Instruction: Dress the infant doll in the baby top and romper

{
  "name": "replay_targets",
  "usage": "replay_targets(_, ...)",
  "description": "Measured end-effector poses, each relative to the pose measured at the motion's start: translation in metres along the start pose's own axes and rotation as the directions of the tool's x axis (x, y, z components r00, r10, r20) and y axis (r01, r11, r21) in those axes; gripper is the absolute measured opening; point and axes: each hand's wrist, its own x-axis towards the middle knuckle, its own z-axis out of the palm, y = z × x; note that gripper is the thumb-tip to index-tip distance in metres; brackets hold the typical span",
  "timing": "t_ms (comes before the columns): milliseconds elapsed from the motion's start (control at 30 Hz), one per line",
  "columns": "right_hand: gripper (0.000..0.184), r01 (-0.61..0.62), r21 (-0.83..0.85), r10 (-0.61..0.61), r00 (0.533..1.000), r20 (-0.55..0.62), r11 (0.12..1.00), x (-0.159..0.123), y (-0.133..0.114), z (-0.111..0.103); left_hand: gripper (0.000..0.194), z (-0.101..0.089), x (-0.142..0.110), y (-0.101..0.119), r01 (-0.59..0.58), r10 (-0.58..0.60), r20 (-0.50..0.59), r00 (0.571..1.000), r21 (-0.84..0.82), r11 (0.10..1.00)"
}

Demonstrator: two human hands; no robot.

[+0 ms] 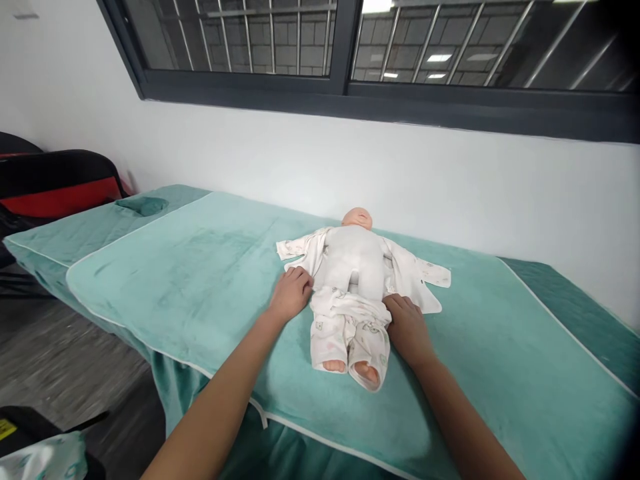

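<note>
1. Pale plastic baby doll (354,257): lies on its back in the middle of the bed, head toward the white wall, bare feet toward the person. Torso uncovered.
2. White printed cotton baby jacket (415,273): spread open flat beneath the doll, sleeves out to either side.
3. White printed cotton baby trousers (350,333): on the doll's legs, waistband bunched just below the torso; both feet show at the cuffs.
4. Left hand (290,293): rests palm down at the doll's side, touching the lower edge of the jacket and the waistband of the trousers. Fingers curled loosely together on the cloth; whether they pinch it cannot be told.
5. Right hand (407,327): palm down at the doll's other side, against the trousers' waistband and over the jacket's hem. Fingers pressed together, tips tucked toward the fabric; a true pinch cannot be told.
6. Teal terry towel with white piping (200,280): covers the bed under the doll.
7. Darker teal bed cover (575,300): shows beyond the towel's edges.
8. Black and red chair (60,183): stands at far left, well apart from the bed.
9. Dark-framed barred window (350,47): above the wall.
</note>
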Motion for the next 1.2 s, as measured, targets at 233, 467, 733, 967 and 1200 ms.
replay_targets(233, 0.014, -0.040, -0.045, 0.042, 0.998, 0.052, 0.998, 0.003, 0.003, 0.001, 0.020, -0.002, 0.000, 0.004, 0.034, -0.035, 0.006, 0.999, 0.048, 0.998)
replay_targets(467, 0.008, 0.042, -0.036, -0.037, 0.990, 0.136, 0.998, 0.010, 0.007, -0.001, 0.034, -0.004, 0.001, 0.007, 0.047, -0.046, -0.011, 0.999, 0.168, 0.985)
replay_targets(733, 0.018, -0.007, 0.248, 0.026, 0.997, -0.073, 0.969, 0.004, 0.019, 0.002, 0.033, 0.000, 0.002, 0.003, 0.072, -0.068, -0.029, 0.997, 0.170, 0.983)
replay_targets(967, 0.038, 0.105, 0.041, -0.098, 0.985, -0.138, 0.994, 0.038, 0.036, 0.005, 0.037, 0.001, 0.002, 0.001, 0.079, -0.065, -0.076, 0.995, 0.186, 0.979)
replay_targets(1200, 0.048, -0.098, -0.138, 0.117, 0.984, 0.137, 0.986, 0.061, 0.047, 0.023, 0.037, 0.003, 0.002, -0.001, 0.091, -0.077, -0.090, 0.993, 0.165, 0.982)
